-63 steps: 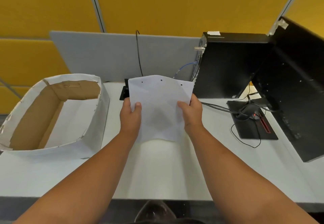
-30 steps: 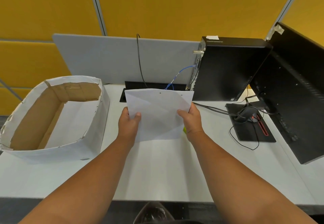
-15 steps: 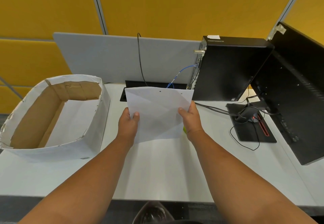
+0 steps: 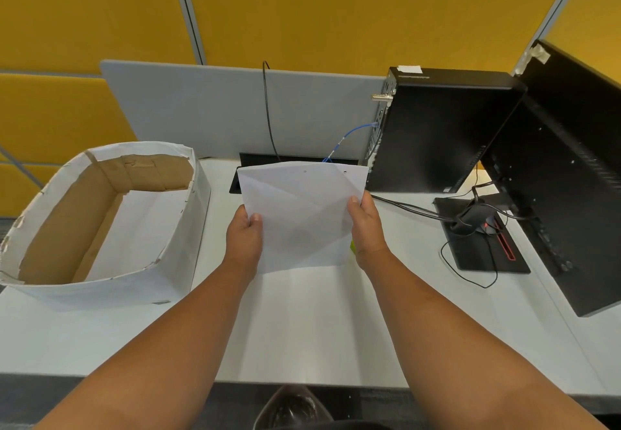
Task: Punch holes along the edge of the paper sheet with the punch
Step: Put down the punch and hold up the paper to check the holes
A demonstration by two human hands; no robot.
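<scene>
Both hands pinch the paper sheet (image 4: 302, 217) by its side edges and hold it up off the desk (image 4: 302, 328). The left hand (image 4: 244, 239) has its thumb pressed on the near face at the left edge, fingers hidden behind; the right hand (image 4: 366, 228) grips the right edge the same way, thumb on top. The sheet is creased and tilts away from the person. Two small punched holes show near its far edge, above the thumbs. A sliver of something yellow-green (image 4: 353, 246) peeks out just under the right hand; what it is cannot be told. Left of the left hand stands an open cardboard box (image 4: 100, 281) wrapped in white paper. Beyond the right hand stands a black computer case (image 4: 437, 133), with a monitor (image 4: 571, 177) further right and cables (image 4: 413, 208) trailing between.
</scene>
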